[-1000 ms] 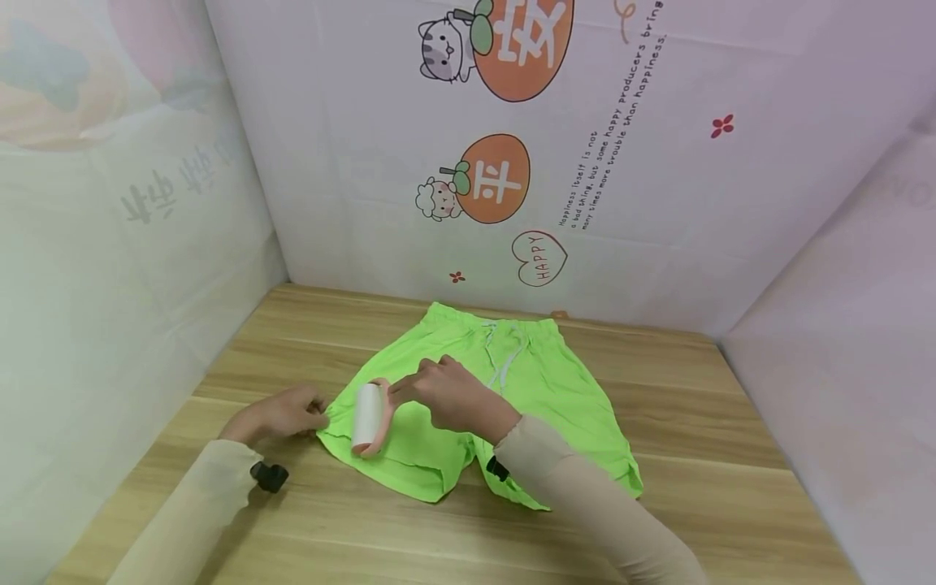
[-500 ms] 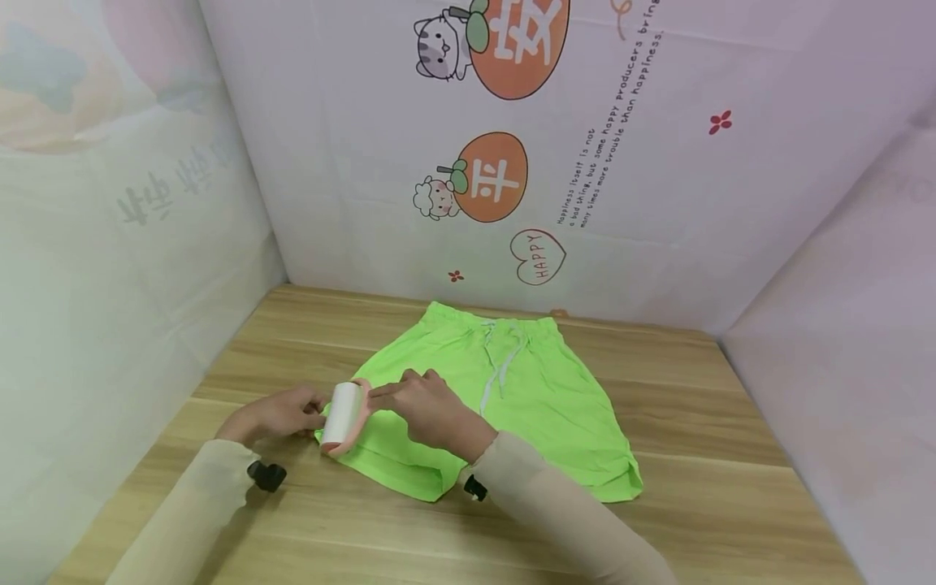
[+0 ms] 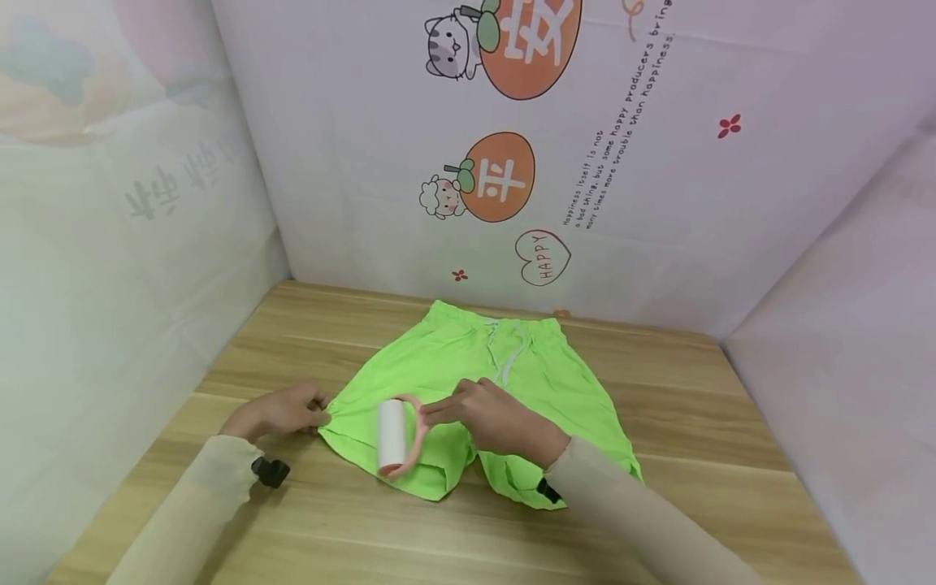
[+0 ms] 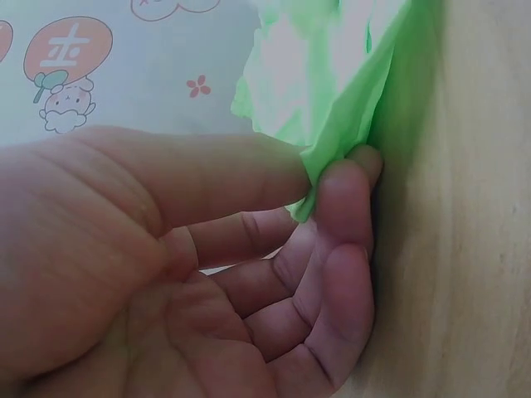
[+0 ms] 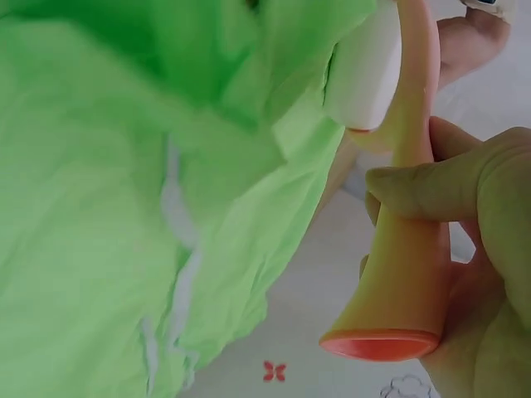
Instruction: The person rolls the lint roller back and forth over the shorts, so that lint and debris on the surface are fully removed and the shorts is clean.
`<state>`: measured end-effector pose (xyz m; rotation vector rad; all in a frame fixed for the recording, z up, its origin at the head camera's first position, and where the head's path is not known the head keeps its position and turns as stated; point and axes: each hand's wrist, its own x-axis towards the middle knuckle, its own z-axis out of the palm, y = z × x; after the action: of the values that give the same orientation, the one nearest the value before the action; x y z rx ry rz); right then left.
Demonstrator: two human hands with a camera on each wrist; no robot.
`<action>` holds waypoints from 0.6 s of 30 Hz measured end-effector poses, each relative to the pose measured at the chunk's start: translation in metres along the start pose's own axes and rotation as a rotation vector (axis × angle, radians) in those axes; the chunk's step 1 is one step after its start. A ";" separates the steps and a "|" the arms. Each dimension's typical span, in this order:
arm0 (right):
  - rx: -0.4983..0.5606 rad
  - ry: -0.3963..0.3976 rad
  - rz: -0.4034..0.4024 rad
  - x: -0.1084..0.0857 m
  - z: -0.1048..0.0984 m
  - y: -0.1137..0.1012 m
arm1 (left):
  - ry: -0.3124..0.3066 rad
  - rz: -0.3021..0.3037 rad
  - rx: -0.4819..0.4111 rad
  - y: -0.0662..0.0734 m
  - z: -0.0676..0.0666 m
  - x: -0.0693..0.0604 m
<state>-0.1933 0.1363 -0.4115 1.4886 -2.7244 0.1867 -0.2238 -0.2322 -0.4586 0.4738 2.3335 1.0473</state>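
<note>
Neon green shorts (image 3: 387, 366) lie spread on the wooden table, waistband toward the back wall, white drawstring at the middle. My left hand (image 3: 285, 410) pinches the left leg's outer hem corner; in the left wrist view the green cloth (image 4: 340, 124) is between thumb and fingers. My right hand (image 3: 493, 414) grips the pink handle of a lint roller (image 3: 392, 439), whose white roll lies over the left leg near the hem. In the right wrist view, thumb and fingers wrap the flared handle (image 5: 402, 282). The hand hides part of the crotch area.
The wooden table (image 3: 702, 520) is enclosed by a printed back wall (image 3: 351, 162) and white side walls (image 3: 110, 309). A small black device (image 3: 270, 471) sits at each wrist. The right leg's hem (image 3: 526, 491) is folded and wrinkled.
The right hand first moved the lint roller left to the outer hem corner, then back right toward the inner part of the left leg. The left hand stays pinching the corner.
</note>
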 end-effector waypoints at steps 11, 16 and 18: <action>0.033 0.035 -0.002 -0.068 -0.021 0.037 | -0.005 0.012 -0.003 0.002 -0.001 -0.001; 0.085 0.049 0.060 -0.099 -0.025 0.046 | -0.007 0.008 0.014 0.002 -0.001 -0.001; 0.112 0.061 0.082 -0.110 -0.024 0.048 | -0.005 0.006 0.015 0.002 0.000 -0.001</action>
<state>-0.1745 0.2573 -0.4015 1.3725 -2.7696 0.3861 -0.2233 -0.2313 -0.4566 0.4894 2.3384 1.0310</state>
